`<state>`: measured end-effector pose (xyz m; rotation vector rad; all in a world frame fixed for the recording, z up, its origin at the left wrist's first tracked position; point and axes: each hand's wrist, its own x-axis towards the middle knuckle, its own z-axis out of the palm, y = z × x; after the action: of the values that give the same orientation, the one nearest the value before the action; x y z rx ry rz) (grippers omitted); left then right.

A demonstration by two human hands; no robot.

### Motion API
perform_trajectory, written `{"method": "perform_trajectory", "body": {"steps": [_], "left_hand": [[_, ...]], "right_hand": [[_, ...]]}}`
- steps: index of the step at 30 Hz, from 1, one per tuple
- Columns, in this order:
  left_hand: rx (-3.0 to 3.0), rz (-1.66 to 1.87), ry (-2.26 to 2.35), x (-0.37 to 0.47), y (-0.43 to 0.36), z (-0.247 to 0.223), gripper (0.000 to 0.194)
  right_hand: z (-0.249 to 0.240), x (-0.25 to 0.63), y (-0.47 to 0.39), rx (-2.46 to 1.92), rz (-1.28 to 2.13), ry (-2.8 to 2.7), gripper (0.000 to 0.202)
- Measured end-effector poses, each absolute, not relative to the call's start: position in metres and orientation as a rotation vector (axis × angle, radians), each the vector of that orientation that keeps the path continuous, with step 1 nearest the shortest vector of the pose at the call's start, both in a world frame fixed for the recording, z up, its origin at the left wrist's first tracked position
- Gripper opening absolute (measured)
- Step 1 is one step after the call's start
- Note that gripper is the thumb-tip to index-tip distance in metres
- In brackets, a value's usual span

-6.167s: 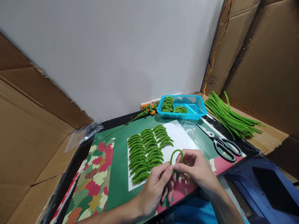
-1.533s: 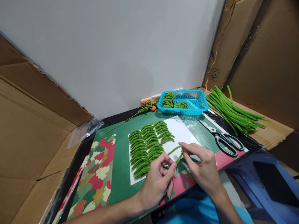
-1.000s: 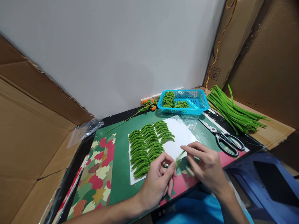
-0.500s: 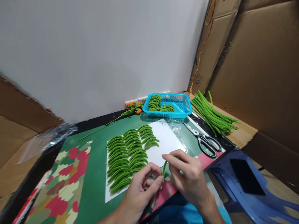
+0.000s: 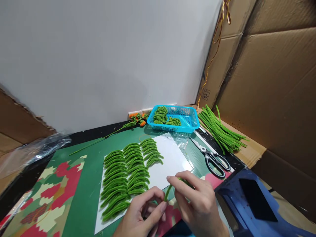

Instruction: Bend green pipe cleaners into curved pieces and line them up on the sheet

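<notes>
A fuzzy green pipe cleaner (image 5: 168,193) is bent between my two hands at the table's front edge. My left hand (image 5: 145,210) pinches its lower end between thumb and forefinger. The fingers of my right hand (image 5: 195,197) are closed around its upper part, which they partly hide. Just beyond lies a white sheet (image 5: 170,168). On it rest curved green pipe cleaner pieces (image 5: 115,184), laid in three columns, the right column shorter than the others.
A blue basket (image 5: 172,129) at the back holds more curved green pieces. Black-handled scissors (image 5: 209,157) and a bundle of straight green pipe cleaners (image 5: 222,131) lie to the right. An orange-flowered stem (image 5: 128,124) rests behind the sheet. A blue plastic chair (image 5: 247,200) stands beside the table.
The view has shifted, so the table and basket appear lower and slightly left. Both hands keep hold of the bent pipe cleaner, with little other change.
</notes>
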<state>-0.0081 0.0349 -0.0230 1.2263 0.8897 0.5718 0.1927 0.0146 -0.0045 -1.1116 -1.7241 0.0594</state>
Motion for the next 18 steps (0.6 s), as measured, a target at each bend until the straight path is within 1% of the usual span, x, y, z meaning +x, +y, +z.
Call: {"method": "perform_trajectory", "body": {"steps": [7,12,18], "left_hand": [[1.247,0.611,0.868,-0.009,0.034,-0.025,0.038],[1.242,0.606,0.898,-0.008,0.031,-0.024,0.039],[1.225,0.652,0.878,-0.005,0.030,-0.016,0.045]], "right_hand": [[-0.005,0.196,0.012,-1.151,0.150,-1.746,0.036],[-0.006,0.206,0.014,-1.220,0.172,-1.777,0.035],[-0.016,0.210,0.011,-1.182,0.526,-1.587,0.033]]}}
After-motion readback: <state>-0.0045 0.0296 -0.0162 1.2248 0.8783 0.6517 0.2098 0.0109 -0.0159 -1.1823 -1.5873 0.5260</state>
